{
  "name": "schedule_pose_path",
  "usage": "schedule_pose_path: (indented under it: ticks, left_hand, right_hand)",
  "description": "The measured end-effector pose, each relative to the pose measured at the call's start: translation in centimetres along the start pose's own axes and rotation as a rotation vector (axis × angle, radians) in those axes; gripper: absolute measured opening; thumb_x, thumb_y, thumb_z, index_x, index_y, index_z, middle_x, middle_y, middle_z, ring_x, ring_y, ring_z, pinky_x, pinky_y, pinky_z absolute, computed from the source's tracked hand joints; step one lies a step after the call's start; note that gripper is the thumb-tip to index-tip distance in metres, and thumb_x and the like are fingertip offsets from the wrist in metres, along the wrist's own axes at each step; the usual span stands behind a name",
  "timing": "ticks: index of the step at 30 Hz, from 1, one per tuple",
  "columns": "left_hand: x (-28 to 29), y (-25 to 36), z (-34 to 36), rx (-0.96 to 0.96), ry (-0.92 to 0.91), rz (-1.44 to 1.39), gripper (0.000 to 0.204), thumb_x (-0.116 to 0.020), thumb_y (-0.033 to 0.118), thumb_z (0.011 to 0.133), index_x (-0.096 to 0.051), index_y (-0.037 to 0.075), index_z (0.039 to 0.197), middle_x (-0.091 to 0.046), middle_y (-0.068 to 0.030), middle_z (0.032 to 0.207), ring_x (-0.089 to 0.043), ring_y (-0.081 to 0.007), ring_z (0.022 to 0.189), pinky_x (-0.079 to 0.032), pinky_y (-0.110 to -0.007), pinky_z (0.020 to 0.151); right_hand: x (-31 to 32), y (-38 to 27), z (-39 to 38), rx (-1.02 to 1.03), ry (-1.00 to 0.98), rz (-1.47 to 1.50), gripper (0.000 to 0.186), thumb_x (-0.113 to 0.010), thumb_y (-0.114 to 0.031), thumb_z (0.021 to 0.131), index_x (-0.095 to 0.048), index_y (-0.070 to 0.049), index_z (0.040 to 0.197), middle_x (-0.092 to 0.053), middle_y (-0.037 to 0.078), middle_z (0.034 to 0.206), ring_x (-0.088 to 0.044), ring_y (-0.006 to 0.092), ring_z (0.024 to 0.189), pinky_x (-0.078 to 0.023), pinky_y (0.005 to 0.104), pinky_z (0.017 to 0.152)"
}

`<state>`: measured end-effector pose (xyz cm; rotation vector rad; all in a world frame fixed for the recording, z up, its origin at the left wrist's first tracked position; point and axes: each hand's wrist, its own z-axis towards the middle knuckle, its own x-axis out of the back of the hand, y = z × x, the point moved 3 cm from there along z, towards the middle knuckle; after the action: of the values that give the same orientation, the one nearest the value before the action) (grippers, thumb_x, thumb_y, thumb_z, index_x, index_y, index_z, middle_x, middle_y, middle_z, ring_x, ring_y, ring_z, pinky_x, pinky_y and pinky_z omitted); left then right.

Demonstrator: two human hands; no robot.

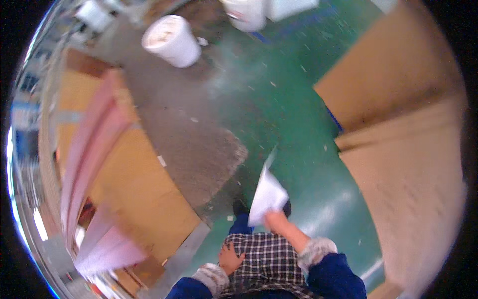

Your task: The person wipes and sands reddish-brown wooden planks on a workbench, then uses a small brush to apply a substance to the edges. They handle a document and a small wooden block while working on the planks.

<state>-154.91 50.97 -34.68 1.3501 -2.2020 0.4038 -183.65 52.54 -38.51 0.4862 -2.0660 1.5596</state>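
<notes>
Two forearms in dark blue sleeves (338,276) with pale, patterned cuffs (317,252) enter from the near edge, over a black-and-white checked garment (266,251). The left hand (231,259) lies against the left side of this garment; its fingers are released and somewhat spread, grasping no object. The right hand (275,220), slightly farther out, is blurred; its fingers are closed on the near end of a white sheet (267,196). The sheet hangs in front of the body, above the floor, and tapers toward a narrow far tip; whether it is paper or cloth cannot be told. Beyond the garment appear a blue trouser leg (241,225) and a dark shoe (240,207), the latter to the left of the sheet.

To the left stands a yellow-brown counter (154,192). A lilac-pink piece of material (112,247) lies at its near left part, and long pink folds (92,134) run along its left side toward the far end. To the right are two broad brown surfaces, one near (408,199) and one far (393,65). The green floor (294,124) between bears a grey-brown patch (184,144) on its left. At the far side stand a white bucket (177,42) and, farther right, a second white container (245,14).
</notes>
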Motion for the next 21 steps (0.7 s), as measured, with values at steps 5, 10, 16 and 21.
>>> schedule_pose_path:
  ticks: [5, 10, 16, 21]
  left_hand:
    - [-1.2, 2.3, -6.7, -0.097, -0.053, -0.112, 0.074, -0.058, 0.053, 0.080, -0.041, 0.006, 0.135, -0.042, -0.0252, 0.132, -0.048, -0.0398, 0.117, -0.043, -0.051, 0.092]
    - [3.6, 4.2, -16.0, -0.078, 0.128, -0.793, 0.091, -0.059, 0.065, 0.076, -0.040, -0.004, 0.133, -0.049, -0.0258, 0.127, -0.050, -0.0400, 0.115, -0.043, -0.044, 0.096]
    - [4.6, 0.8, -21.5, -0.095, -0.003, -1.353, 0.121, -0.074, 0.063, 0.065, -0.014, -0.006, 0.144, -0.058, -0.0230, 0.119, -0.059, -0.0288, 0.107, -0.046, -0.033, 0.092]
    - [8.1, -4.2, -27.6, -0.431, 0.057, -1.881, 0.103, -0.076, 0.020, 0.079, -0.002, 0.001, 0.148, -0.049, -0.0128, 0.133, -0.053, -0.0188, 0.113, -0.047, -0.031, 0.090]
  right_hand:
    - [6.3, -9.8, -9.9, -0.034, -0.452, 0.090, 0.019, -0.063, -0.015, 0.071, -0.060, -0.009, 0.089, -0.065, 0.015, 0.084, -0.062, 0.0365, 0.078, -0.050, 0.0456, 0.069]
    - [13.6, -20.1, -10.8, -0.060, -0.560, -0.180, 0.028, -0.069, -0.014, 0.067, -0.058, -0.010, 0.093, -0.068, 0.011, 0.083, -0.066, 0.0321, 0.077, -0.052, 0.0410, 0.069]
    - [14.8, -37.7, -9.2, 0.355, -0.680, -0.005, 0.043, -0.063, -0.002, 0.070, -0.057, -0.010, 0.111, -0.069, 0.010, 0.087, -0.069, 0.0220, 0.076, -0.054, 0.0330, 0.065]
    - [13.7, -47.9, -9.1, 0.545, -0.580, 0.170, 0.035, -0.055, 0.006, 0.069, -0.068, -0.004, 0.100, -0.066, 0.004, 0.081, -0.057, 0.0069, 0.067, -0.044, 0.0206, 0.058]
